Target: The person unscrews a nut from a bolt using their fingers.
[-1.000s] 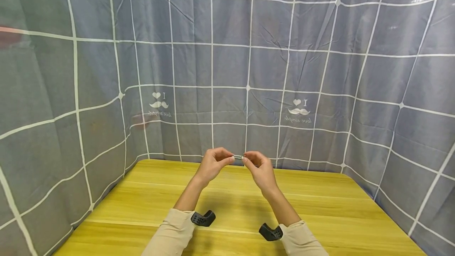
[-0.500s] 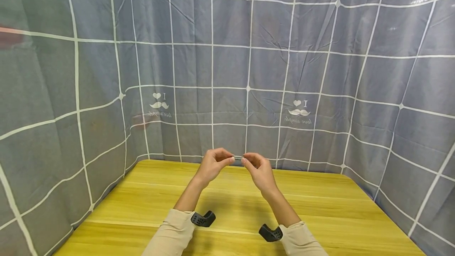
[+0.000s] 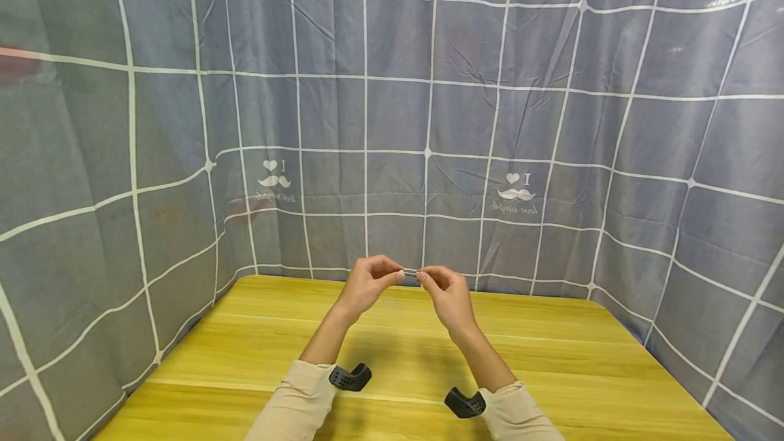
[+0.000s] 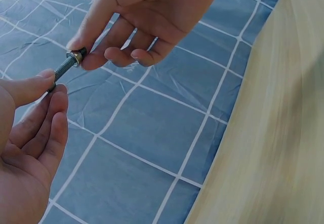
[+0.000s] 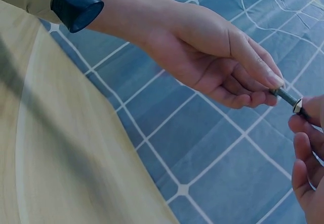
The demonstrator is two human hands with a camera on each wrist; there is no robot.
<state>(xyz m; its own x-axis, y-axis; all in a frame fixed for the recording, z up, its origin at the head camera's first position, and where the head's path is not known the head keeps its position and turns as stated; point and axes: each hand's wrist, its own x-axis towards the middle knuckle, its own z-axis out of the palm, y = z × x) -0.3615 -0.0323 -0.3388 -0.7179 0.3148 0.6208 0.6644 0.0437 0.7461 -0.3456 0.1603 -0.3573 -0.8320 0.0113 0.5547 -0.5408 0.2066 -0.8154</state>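
A threaded metal bolt (image 4: 64, 69) is held in the air between the two hands, beyond the table's far edge in the head view. The left hand (image 3: 365, 286) pinches one end of it with thumb and fingertips. At the other end, the thumb and index finger of the right hand (image 3: 452, 297) pinch the bolt's dark tip. A shiny nut or washer ring (image 4: 76, 58) sits on the shaft close to the right fingertips. Bare thread shows between the hands in the right wrist view, where the bolt (image 5: 287, 97) slants. Fingertips cover both ends.
Below the forearms lies a yellow wood-grain table (image 3: 245, 332). Grey curtain (image 3: 398, 114) with a white grid surrounds it at the back and sides. A black wrist device (image 3: 351, 377) is on the left sleeve, and another black device (image 3: 465, 403) is on the right.
The right hand has dropped very slightly, and its fingertips have shifted at the bolt's end, where the bright ring showed more plainly a second ago. The left hand stays nearly still.
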